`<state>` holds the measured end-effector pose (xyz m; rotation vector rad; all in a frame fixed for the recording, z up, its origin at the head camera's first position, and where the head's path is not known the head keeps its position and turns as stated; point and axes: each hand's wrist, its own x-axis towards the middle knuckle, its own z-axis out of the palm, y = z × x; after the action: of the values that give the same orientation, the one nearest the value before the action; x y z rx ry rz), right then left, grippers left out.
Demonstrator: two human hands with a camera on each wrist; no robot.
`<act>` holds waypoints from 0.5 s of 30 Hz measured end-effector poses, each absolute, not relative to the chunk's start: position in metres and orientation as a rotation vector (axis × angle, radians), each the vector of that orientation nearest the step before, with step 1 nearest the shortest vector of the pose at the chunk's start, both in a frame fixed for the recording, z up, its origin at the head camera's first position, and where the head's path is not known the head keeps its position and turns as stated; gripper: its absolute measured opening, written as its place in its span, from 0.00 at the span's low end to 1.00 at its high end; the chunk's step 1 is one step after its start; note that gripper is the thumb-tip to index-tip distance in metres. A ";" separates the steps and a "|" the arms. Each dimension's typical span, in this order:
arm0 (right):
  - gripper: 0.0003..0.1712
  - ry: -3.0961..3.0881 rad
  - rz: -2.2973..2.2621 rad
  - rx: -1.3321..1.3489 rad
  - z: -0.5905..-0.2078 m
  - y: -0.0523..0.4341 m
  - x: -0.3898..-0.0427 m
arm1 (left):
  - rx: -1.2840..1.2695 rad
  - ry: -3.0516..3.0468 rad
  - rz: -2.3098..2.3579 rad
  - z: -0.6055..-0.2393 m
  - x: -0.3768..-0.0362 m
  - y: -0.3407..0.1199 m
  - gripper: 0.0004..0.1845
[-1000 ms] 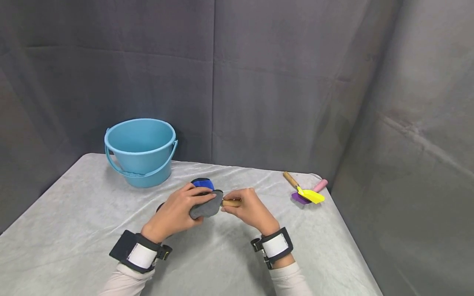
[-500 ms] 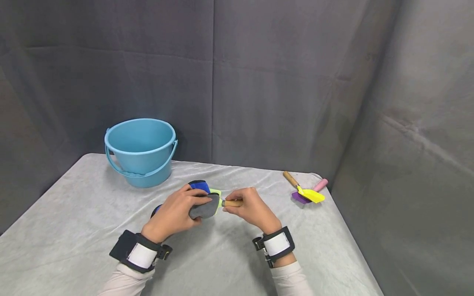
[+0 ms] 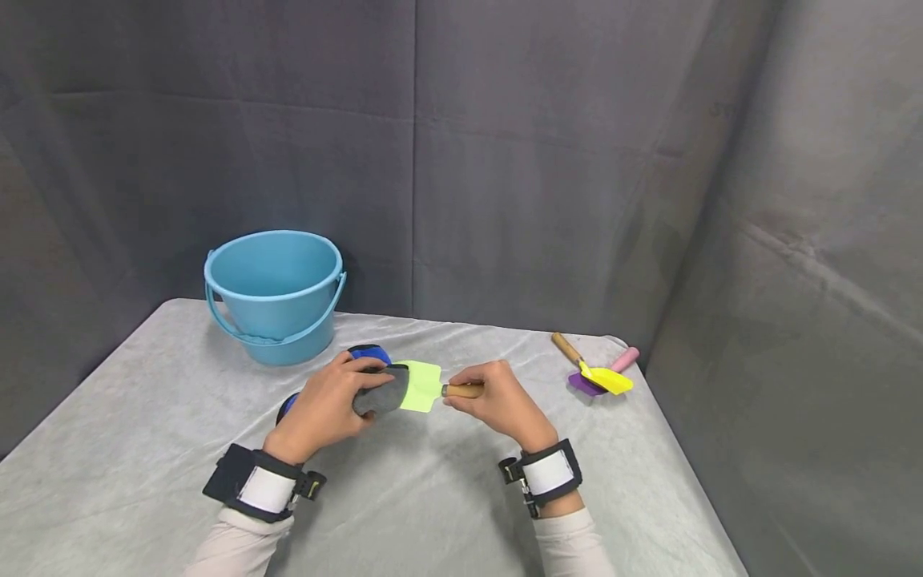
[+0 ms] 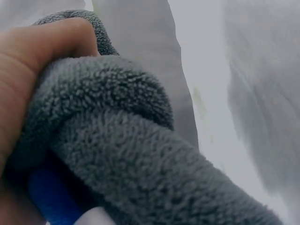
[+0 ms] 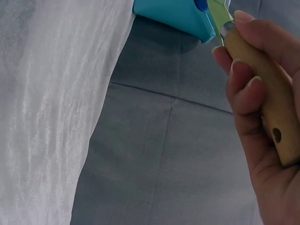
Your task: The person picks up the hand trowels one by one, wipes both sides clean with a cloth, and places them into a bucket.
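My left hand grips a grey fleecy cloth with a blue side, bunched in the fingers; the left wrist view fills with that cloth. The cloth lies against the near end of a light green trowel blade. My right hand holds the trowel's wooden handle, which the right wrist view shows with fingers curled round the handle. Both hands hover just above the middle of the table.
A light blue bucket with a handle stands at the back left. A yellow trowel lies across a purple one with a pink handle at the back right. Grey curtains close off the back and right.
The left hand has drawn the cloth leftward off the trowel, and the green blade, hidden a second ago, now shows. The right hand shifted slightly right.
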<state>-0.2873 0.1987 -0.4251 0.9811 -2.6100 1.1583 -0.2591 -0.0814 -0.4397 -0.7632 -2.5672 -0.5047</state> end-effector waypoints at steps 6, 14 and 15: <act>0.05 -2.609 1.157 0.991 -0.423 0.201 -0.287 | -0.753 -2.563 -0.537 -0.445 -0.265 -0.095 0.29; 0.11 -2.428 1.201 0.911 -0.420 0.206 -0.287 | -0.656 -2.389 -0.748 -0.451 -0.273 -0.113 0.32; 0.11 -2.396 1.203 0.899 -0.419 0.207 -0.287 | -0.644 -2.354 -0.792 -0.452 -0.274 -0.114 0.32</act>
<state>-0.2869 0.2073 -0.4193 0.8993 -2.3960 1.2030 -0.2739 -0.1140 -0.4519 -0.6438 -2.3539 -0.7922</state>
